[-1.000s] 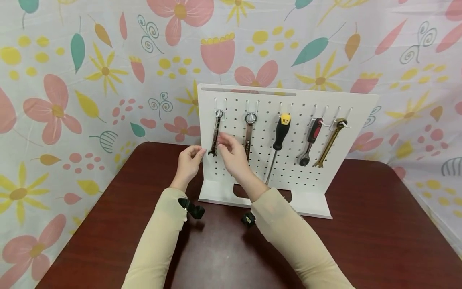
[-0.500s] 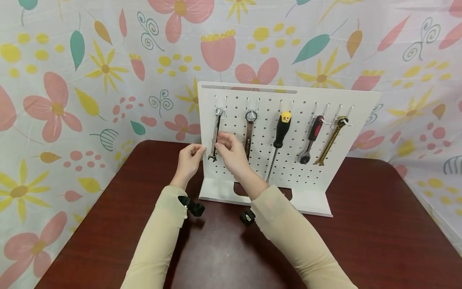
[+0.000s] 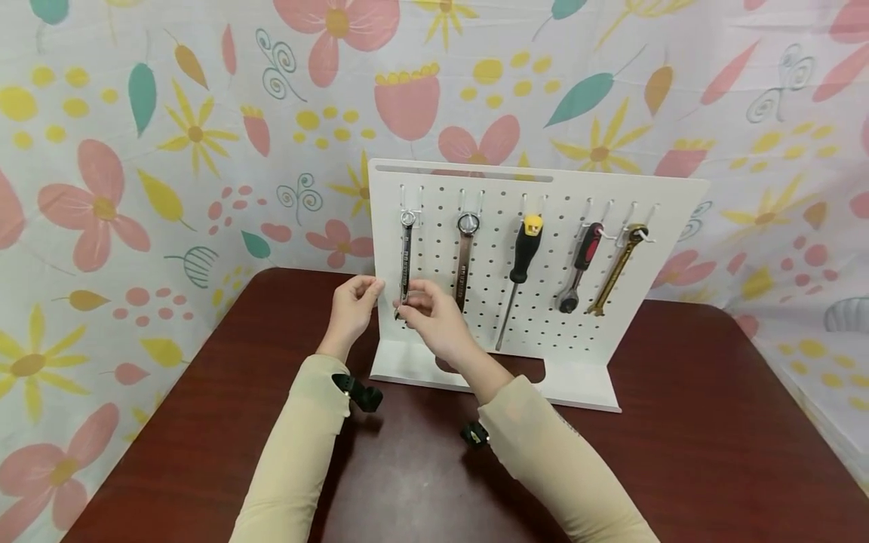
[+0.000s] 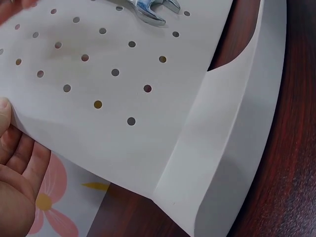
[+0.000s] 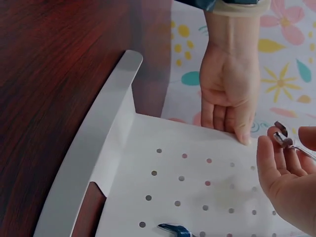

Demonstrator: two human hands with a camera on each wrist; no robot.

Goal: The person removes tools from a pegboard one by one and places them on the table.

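Five tools hang in a row on a white pegboard [image 3: 577,335], which stands on the dark red-brown table [image 3: 421,467], right of centre in the head view. Leftmost, near mid-frame, is a slim wrench [image 3: 406,260], nearly vertical: ring end up at its hook [image 3: 417,218], open end down, at the fingers of the right hand [image 3: 437,320]. At the right edge of the right wrist view, that hand's thumb and fingers pinch the wrench close to the open end. Judgement: the hook likely takes most of the weight, so a light pinch low down would be enough to steer or steady the free end; how securely the ring is seated cannot be told at this size. The left hand [image 3: 353,305] grips the board's left edge, thumb in front, other fingers behind; presumably a brace, since the panel looks thin and a pull on a tool could shift it. Towards the right of the head view: second wrench [image 3: 464,264], black-and-yellow screwdriver [image 3: 523,253], red-and-black ratchet [image 3: 581,265], gold wrench [image 3: 616,271]. Both handled tools hang handle uppermost; the wide spacing probably leaves room for fingers around each.
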